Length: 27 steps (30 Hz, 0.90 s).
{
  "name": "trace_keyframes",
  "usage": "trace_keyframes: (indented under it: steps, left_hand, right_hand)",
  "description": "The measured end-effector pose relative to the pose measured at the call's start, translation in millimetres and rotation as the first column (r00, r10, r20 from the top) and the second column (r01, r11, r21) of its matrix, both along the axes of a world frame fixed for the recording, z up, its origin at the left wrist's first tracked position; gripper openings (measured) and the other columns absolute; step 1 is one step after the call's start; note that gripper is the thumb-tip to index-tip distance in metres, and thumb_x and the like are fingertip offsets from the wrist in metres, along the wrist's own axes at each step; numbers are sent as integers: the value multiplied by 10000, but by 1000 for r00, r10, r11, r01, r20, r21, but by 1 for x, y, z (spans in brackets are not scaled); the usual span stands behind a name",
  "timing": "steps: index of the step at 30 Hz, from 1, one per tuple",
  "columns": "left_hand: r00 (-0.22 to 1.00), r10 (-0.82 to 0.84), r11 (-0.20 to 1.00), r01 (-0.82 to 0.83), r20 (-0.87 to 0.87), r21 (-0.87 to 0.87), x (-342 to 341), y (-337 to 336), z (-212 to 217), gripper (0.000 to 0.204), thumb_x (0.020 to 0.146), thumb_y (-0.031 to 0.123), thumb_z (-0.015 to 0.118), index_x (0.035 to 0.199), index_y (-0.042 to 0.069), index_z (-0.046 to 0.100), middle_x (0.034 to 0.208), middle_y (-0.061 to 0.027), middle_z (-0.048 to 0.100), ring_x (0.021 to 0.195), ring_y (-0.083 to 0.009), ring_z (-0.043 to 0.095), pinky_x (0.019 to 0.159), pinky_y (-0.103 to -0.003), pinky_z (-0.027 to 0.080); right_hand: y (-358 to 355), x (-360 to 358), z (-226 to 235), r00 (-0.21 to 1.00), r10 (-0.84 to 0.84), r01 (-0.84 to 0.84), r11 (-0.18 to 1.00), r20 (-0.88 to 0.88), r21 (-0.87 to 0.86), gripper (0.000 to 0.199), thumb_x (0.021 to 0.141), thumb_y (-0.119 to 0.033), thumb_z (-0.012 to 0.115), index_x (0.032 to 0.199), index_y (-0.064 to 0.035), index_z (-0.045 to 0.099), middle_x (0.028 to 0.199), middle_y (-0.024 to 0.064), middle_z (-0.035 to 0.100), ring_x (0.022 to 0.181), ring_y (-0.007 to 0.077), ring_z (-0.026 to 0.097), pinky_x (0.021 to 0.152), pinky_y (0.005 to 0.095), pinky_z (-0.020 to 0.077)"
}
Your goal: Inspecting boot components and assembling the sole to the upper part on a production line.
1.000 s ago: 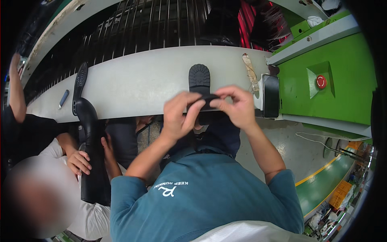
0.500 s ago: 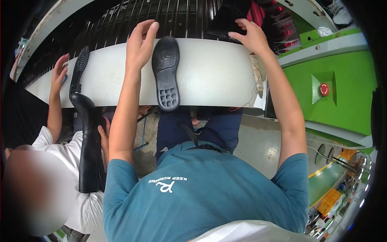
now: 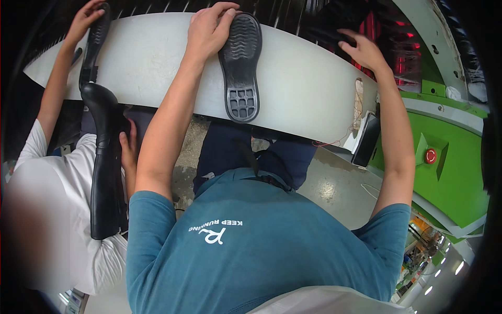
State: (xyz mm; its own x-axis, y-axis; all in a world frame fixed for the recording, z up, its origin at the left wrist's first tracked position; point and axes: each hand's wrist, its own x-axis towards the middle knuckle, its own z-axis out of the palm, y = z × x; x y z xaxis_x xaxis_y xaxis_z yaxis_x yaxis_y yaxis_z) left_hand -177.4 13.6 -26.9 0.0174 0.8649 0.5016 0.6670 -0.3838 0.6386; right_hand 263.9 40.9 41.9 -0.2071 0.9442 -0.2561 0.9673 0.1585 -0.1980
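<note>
A black shoe sole lies tread up on the white tabletop, its gridded heel end towards me. Beside its far left edge is my left hand, fingers bent and thumb apart from them; whether they touch the sole I cannot tell. My right hand reaches beyond the table's far right edge, thumb and forefinger spread, with nothing visible in it. It is nearest to a dark shape on the slatted conveyor, whose kind is lost in shadow.
At left a co-worker's hand is on another black sole, and a tall black boot stands in their lap. A green machine with a red stop button is at right. Red-lit strips hang behind my right hand.
My left hand has come closer to the sole's far end. The view has shifted and turned. The co-worker's hand has moved up to the far end of their sole.
</note>
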Motion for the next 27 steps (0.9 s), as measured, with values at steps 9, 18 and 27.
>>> trace_keyframes:
  steps: [9,18,27]
  left_hand:
    - [997,-9,993,18,77,-119,4,-4,13,335,1135,288,559,1185,30,765,1046,-174,825,1006,-362,784,917,-459,594]
    - [980,-25,992,48,195,-114,3,-5,6,339,1128,270,547,1123,10,764,945,-176,820,889,-381,790,826,-492,609]
    - [990,-60,994,71,125,-80,-1,14,-12,363,1098,396,597,1091,97,805,994,-89,837,1037,-369,756,994,-472,547]
  right_hand:
    - [-15,2,-4,961,147,-266,713,232,649,329,1025,-316,692,1273,-107,750,952,205,783,902,448,761,805,556,620]
    - [-53,-78,61,956,287,-234,618,62,750,285,1024,-240,724,1246,-63,747,1057,189,783,941,415,759,841,461,622]
    - [-124,-60,159,830,-19,374,760,-557,532,198,1081,-166,723,1180,5,741,892,-65,664,754,16,533,648,225,434]
